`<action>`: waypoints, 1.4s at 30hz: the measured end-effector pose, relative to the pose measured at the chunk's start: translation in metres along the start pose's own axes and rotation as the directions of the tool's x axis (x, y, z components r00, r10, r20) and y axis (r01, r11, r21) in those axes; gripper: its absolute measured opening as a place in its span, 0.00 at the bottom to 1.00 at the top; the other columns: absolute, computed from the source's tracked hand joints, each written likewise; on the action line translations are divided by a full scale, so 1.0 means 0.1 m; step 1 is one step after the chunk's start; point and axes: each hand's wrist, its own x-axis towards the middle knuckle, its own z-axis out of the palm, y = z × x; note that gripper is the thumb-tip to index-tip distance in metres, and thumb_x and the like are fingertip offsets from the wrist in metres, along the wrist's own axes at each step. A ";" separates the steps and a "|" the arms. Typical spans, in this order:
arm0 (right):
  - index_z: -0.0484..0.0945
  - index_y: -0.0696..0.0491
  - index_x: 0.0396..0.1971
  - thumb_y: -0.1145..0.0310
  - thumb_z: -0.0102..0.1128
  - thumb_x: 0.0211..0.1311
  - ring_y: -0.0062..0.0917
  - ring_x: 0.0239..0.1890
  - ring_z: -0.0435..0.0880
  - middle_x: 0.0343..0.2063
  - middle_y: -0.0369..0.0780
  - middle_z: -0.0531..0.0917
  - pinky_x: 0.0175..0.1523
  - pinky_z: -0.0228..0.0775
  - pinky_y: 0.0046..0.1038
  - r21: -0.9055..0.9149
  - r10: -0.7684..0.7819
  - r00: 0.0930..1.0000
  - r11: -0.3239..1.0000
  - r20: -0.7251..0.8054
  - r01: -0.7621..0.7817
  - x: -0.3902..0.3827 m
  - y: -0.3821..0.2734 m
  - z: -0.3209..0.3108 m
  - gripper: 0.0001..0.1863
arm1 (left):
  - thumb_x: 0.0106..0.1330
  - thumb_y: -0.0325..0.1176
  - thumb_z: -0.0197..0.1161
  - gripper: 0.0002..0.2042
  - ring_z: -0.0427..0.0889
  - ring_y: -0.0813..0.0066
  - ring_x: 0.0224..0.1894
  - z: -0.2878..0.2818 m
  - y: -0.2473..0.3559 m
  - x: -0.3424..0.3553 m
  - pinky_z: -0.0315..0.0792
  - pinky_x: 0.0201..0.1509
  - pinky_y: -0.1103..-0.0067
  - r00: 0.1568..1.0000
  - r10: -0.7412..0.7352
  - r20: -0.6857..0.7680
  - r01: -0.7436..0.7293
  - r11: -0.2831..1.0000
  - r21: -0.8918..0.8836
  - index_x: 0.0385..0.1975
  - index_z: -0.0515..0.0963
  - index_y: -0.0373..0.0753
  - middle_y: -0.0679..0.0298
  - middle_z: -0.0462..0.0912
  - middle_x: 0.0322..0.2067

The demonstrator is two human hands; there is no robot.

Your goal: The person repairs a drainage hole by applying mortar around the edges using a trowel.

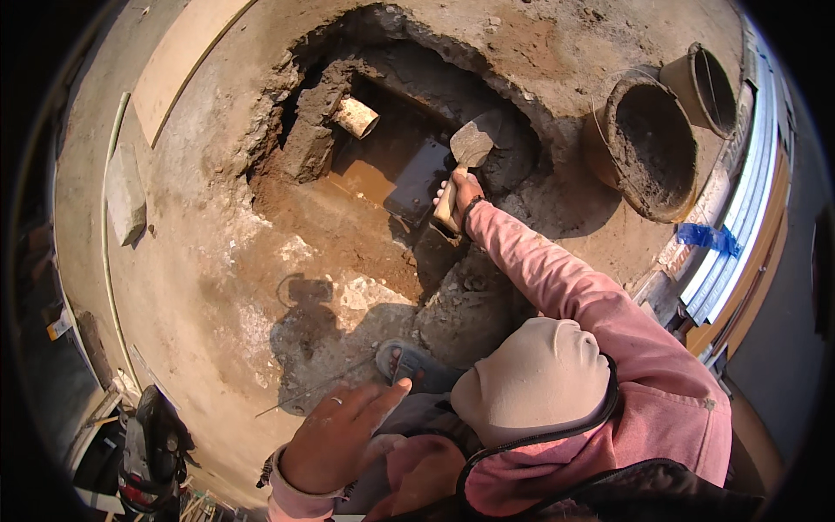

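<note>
My right hand [465, 193] grips a trowel [472, 143] over the right side of a rough pit [304, 83], just above its muddy brown water [378, 172]. The trowel's blade is smeared with mud, and a pale piece runs down beneath my fingers. A short pale pipe [355, 117] sticks out of the pit's left wall, beside rough mortar or mud lumps [309, 152]. My left hand [339, 426] is low in the view, near my body, holding nothing, its fingers apart. My sandalled foot [404, 365] is below the pit.
Two mud-caked buckets [657, 148] [700, 91] stand right of the pit. Metal lengths [722, 274] and blue plastic [704, 239] line the right edge. A board [183, 52], a long rod [109, 252] and a stone block [126, 196] lie left. A dark machine [152, 444] sits lower left.
</note>
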 end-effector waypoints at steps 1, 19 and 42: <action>0.60 0.46 0.40 0.63 0.44 0.65 0.27 0.20 0.73 0.23 0.37 0.71 0.24 0.73 0.35 -0.019 -0.008 1.000 1.000 0.015 0.009 0.07 0.00 0.07 0.08 | 0.54 0.42 0.64 0.32 0.70 0.52 0.49 0.00 0.00 -0.02 0.65 0.53 0.67 1.000 -0.018 0.001 0.018 1.000 -0.008 0.59 0.62 0.40 0.53 0.72 0.47; 0.64 0.56 0.49 0.54 0.54 0.57 0.45 0.46 0.76 0.41 0.53 0.77 0.51 0.66 0.36 -0.926 -0.514 0.848 0.246 0.126 0.286 -0.42 -0.39 -0.51 0.26 | 0.54 0.40 0.63 0.31 0.72 0.55 0.43 0.01 -0.04 -0.03 0.67 0.48 0.68 0.997 0.029 -0.074 -0.028 1.000 0.014 0.58 0.63 0.38 0.54 0.73 0.44; 0.81 0.47 0.42 0.67 0.66 0.44 0.31 0.47 0.80 0.45 0.36 0.81 0.46 0.75 0.32 0.379 0.313 0.950 -0.877 -0.014 0.294 -0.58 -0.87 1.47 0.19 | 0.57 0.42 0.54 0.22 0.76 0.68 0.37 0.26 -0.11 -0.54 0.69 0.48 0.69 0.907 0.239 -0.348 -0.173 0.962 0.211 0.52 0.71 0.41 0.61 0.74 0.37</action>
